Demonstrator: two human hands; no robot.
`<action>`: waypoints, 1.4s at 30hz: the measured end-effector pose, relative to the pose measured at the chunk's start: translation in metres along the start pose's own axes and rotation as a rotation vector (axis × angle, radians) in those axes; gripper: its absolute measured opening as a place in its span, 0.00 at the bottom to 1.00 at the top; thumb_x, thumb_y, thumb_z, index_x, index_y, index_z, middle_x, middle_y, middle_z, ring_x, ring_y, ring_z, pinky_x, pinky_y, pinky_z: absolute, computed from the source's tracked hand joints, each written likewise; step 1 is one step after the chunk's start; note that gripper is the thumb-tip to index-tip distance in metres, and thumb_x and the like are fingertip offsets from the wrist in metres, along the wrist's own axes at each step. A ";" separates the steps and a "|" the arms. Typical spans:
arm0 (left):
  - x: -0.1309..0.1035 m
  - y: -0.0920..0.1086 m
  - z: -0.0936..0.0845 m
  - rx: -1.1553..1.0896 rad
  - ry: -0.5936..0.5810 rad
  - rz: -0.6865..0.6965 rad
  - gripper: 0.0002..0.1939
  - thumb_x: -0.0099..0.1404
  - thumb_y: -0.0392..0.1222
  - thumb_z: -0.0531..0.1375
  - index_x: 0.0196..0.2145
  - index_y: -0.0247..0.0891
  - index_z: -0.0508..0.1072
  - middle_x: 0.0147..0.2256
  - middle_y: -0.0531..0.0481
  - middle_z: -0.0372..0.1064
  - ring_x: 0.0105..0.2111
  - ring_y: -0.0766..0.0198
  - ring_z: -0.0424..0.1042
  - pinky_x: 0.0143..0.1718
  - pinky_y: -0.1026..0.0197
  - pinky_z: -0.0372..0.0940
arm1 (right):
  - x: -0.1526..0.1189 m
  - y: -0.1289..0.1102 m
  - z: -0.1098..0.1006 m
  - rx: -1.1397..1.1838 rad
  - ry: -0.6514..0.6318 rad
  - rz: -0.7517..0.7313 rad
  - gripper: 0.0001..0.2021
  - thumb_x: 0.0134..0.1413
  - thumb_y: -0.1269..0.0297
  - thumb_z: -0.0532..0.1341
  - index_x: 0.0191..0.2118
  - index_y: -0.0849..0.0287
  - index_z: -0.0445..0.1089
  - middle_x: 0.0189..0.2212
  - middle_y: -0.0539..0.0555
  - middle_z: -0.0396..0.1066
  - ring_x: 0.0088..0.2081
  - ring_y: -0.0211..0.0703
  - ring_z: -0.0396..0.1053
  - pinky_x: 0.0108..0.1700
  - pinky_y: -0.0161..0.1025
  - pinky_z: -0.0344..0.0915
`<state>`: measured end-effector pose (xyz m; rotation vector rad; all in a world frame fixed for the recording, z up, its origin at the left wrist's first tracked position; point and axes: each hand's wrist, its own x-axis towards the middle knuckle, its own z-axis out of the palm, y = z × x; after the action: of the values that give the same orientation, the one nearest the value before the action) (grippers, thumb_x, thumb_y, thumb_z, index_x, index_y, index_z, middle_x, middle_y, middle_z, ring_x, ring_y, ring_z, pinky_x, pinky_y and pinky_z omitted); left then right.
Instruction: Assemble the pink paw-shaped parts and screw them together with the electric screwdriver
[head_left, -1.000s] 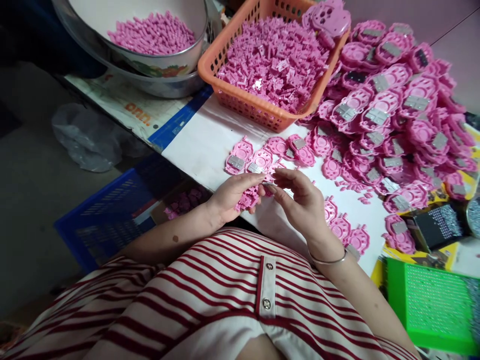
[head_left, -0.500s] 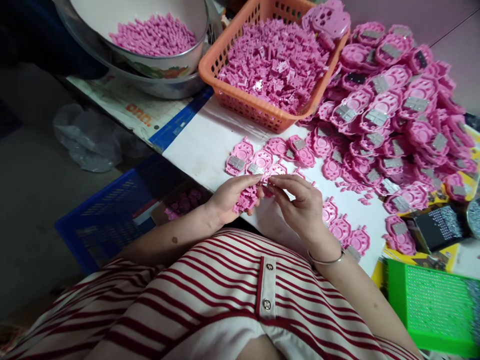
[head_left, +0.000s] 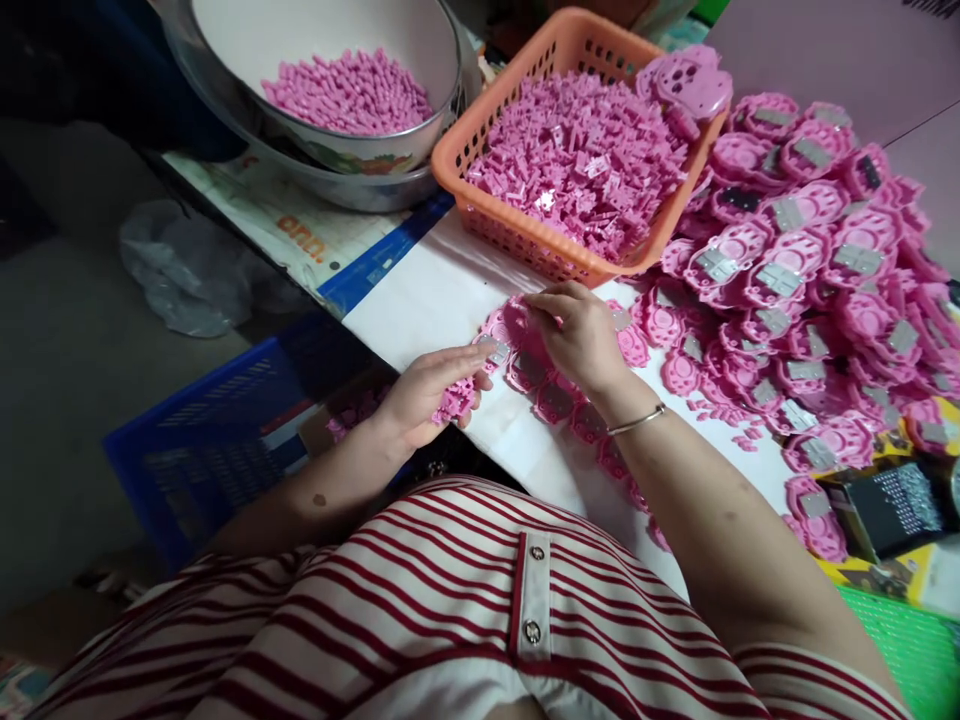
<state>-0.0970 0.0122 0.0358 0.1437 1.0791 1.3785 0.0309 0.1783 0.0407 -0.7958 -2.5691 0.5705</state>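
My left hand (head_left: pixel 420 395) is curled around a clump of small pink plastic parts (head_left: pixel 454 402) near the table's front edge. Its fingertips reach the lower end of a pink plastic casing half (head_left: pixel 507 322) with a grey metal plate (head_left: pixel 491 349). Over the upper part of that casing, my right hand (head_left: pixel 579 335) has its thumb and forefinger pinched together. Whatever lies between those fingertips is too small to make out. More pink casing halves (head_left: pixel 555 402) lie in a row beneath and beside my right hand and wrist.
An orange basket (head_left: pixel 517 232) of small pink parts stands beyond my hands. Left of it, a bowl (head_left: pixel 360 150) holds pink pieces. Casings are heaped in a pile (head_left: pixel 795 250) at right, near a black box (head_left: pixel 892 510) of tiny metal pieces and a green tray (head_left: pixel 900 640).
My right hand has moved away from my left hand, up to the casing at the row's end. My left hand has shifted slightly left, still holding the pink parts. The view has shifted a little.
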 end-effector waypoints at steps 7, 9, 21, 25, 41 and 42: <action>0.001 0.005 0.004 -0.024 -0.001 -0.051 0.28 0.59 0.38 0.66 0.57 0.28 0.70 0.24 0.53 0.69 0.16 0.71 0.64 0.11 0.70 0.59 | 0.002 0.002 0.016 -0.056 -0.061 -0.041 0.15 0.63 0.67 0.54 0.46 0.60 0.78 0.41 0.61 0.75 0.41 0.45 0.72 0.45 0.41 0.68; 0.001 0.006 0.004 -0.040 -0.005 -0.059 0.29 0.60 0.38 0.66 0.57 0.27 0.69 0.23 0.53 0.69 0.16 0.71 0.64 0.11 0.70 0.59 | 0.002 0.004 0.018 -0.060 -0.064 -0.056 0.15 0.63 0.67 0.54 0.45 0.60 0.78 0.40 0.60 0.76 0.41 0.45 0.72 0.45 0.41 0.68; 0.005 0.004 0.000 -0.075 -0.045 -0.060 0.23 0.63 0.36 0.63 0.55 0.29 0.70 0.24 0.53 0.69 0.17 0.70 0.66 0.11 0.71 0.61 | 0.003 -0.007 0.015 -0.276 -0.241 -0.110 0.17 0.63 0.69 0.51 0.45 0.65 0.76 0.39 0.63 0.74 0.39 0.49 0.67 0.44 0.45 0.64; 0.005 0.004 -0.001 -0.087 -0.057 -0.053 0.21 0.62 0.36 0.63 0.53 0.29 0.71 0.25 0.53 0.69 0.17 0.70 0.66 0.11 0.70 0.62 | 0.000 -0.011 0.014 -0.382 -0.280 -0.127 0.18 0.64 0.68 0.49 0.47 0.67 0.75 0.40 0.66 0.72 0.39 0.52 0.64 0.44 0.47 0.62; 0.006 0.004 0.000 -0.058 -0.024 -0.062 0.22 0.61 0.37 0.64 0.52 0.29 0.71 0.24 0.53 0.69 0.17 0.70 0.66 0.11 0.71 0.61 | -0.001 -0.019 0.005 -0.497 -0.394 -0.135 0.19 0.64 0.72 0.47 0.52 0.67 0.70 0.44 0.65 0.70 0.43 0.52 0.62 0.45 0.46 0.55; 0.006 0.003 0.000 -0.057 -0.024 -0.060 0.22 0.61 0.37 0.64 0.52 0.29 0.71 0.24 0.54 0.69 0.17 0.71 0.66 0.11 0.71 0.60 | -0.002 -0.020 0.005 -0.515 -0.392 -0.138 0.19 0.65 0.71 0.46 0.51 0.67 0.70 0.44 0.65 0.70 0.43 0.52 0.61 0.45 0.46 0.55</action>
<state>-0.1006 0.0179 0.0349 0.0855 1.0155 1.3486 0.0207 0.1605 0.0454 -0.7030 -3.1652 0.0069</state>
